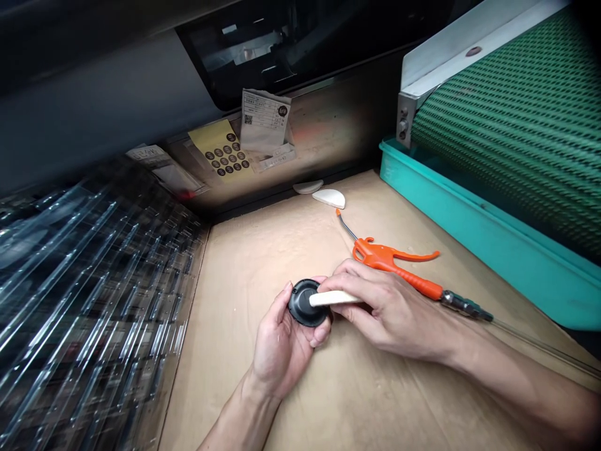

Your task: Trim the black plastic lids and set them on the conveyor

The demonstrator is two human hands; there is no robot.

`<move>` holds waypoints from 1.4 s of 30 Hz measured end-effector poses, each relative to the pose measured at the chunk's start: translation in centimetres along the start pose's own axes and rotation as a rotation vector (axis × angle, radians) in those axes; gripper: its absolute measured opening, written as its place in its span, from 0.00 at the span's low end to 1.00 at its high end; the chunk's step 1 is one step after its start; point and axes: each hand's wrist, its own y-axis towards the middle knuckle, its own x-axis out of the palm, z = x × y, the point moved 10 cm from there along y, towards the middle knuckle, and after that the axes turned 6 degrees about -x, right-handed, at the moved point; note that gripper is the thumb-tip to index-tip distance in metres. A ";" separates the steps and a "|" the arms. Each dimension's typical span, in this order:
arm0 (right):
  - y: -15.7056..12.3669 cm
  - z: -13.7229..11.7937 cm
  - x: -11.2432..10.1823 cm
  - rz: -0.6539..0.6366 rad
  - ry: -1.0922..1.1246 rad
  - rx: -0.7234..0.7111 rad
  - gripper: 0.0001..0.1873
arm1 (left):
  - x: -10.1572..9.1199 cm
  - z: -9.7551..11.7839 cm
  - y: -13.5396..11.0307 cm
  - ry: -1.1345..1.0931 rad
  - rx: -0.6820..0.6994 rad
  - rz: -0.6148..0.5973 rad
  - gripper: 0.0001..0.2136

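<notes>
My left hand [280, 344] grips a small round black part [304, 304] just above the cardboard-covered bench [263, 250]. Its fingers curl round the part's rim. My right hand [381, 307] pinches a flat white tool [331, 298] and lays its tip across the face of the black part. Both hands meet at the middle of the bench.
An orange air blow gun [392, 262] with a hose lies just beyond my right hand. A white half-round piece [329, 198] rests at the back. A stack of clear plastic trays [89, 294] fills the left. A teal bin [479, 232] and green conveyor belt [516, 119] stand on the right.
</notes>
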 end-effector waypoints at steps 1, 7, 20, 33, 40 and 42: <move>0.0 0.1 0.0 0.014 -0.010 0.008 0.17 | 0.0 0.0 0.0 -0.001 -0.002 -0.005 0.19; 0.0 -0.3 0.1 0.024 -0.009 0.009 0.17 | 0.0 -0.1 -0.1 -0.005 -0.008 -0.013 0.18; -0.3 2.2 -3.2 0.352 0.160 0.155 0.13 | -0.6 0.3 -0.2 0.193 0.129 0.050 0.23; -0.3 -0.3 -1.1 0.284 0.246 -0.030 0.21 | -1.4 0.3 -0.5 -0.011 0.168 0.033 0.23; -0.6 -3.4 -0.3 0.196 -0.014 -0.271 0.22 | -1.6 0.4 -0.5 -0.161 0.125 0.080 0.23; -0.7 -2.1 -1.7 0.292 -0.037 -0.126 0.17 | -1.1 0.5 -0.5 -0.144 0.106 0.057 0.23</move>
